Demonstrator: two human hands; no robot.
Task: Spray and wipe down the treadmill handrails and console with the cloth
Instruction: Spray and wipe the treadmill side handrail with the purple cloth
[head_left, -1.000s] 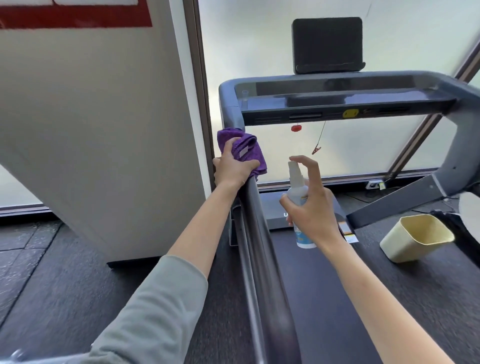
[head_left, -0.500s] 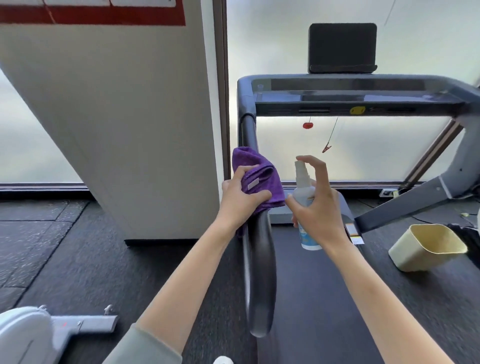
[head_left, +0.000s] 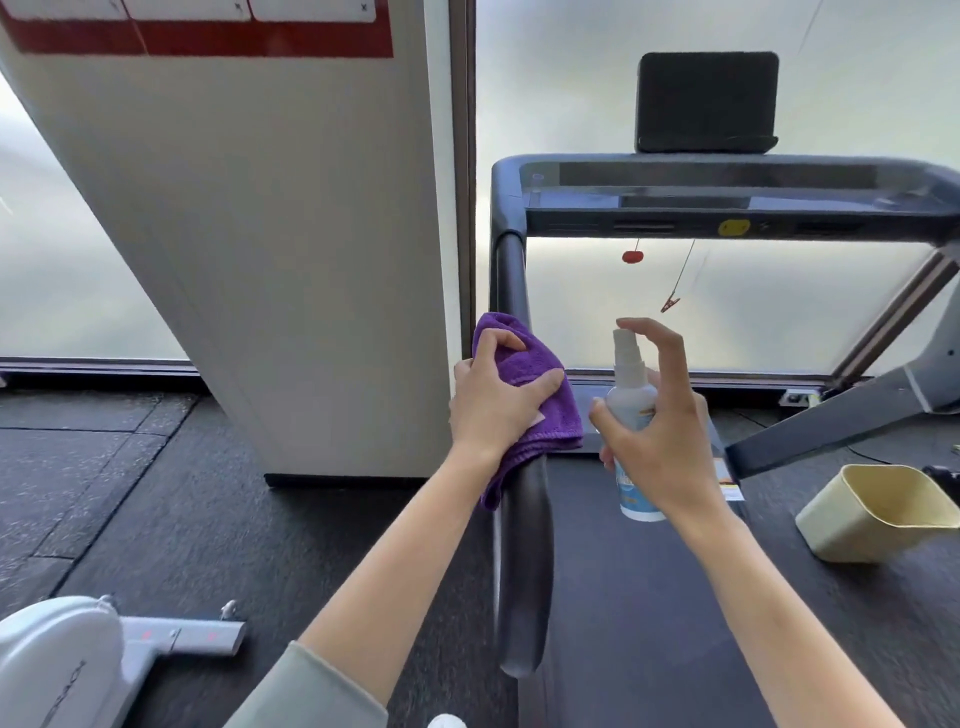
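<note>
My left hand (head_left: 493, 400) presses a folded purple cloth (head_left: 540, 410) around the black left handrail (head_left: 522, 566) of the treadmill, about halfway along its length. My right hand (head_left: 662, 431) holds a small white spray bottle (head_left: 631, 415) upright just right of the rail, index finger arched over the nozzle. The dark console (head_left: 727, 195) spans the top of the frame ahead, with a black tablet holder (head_left: 706, 101) standing on it. The right handrail (head_left: 795, 441) slopes down at the far right.
A white pillar (head_left: 291, 249) stands close to the left of the rail. A cream bin (head_left: 878, 512) sits on the treadmill belt (head_left: 649, 623) at right. A red safety key (head_left: 632, 256) and a clip on a cord hang under the console. Another white machine (head_left: 67, 665) lies lower left.
My left hand has slid the purple cloth down the left handrail toward me. The right hand keeps the bottle beside it. My head has pulled back, so the rail's near end shows.
</note>
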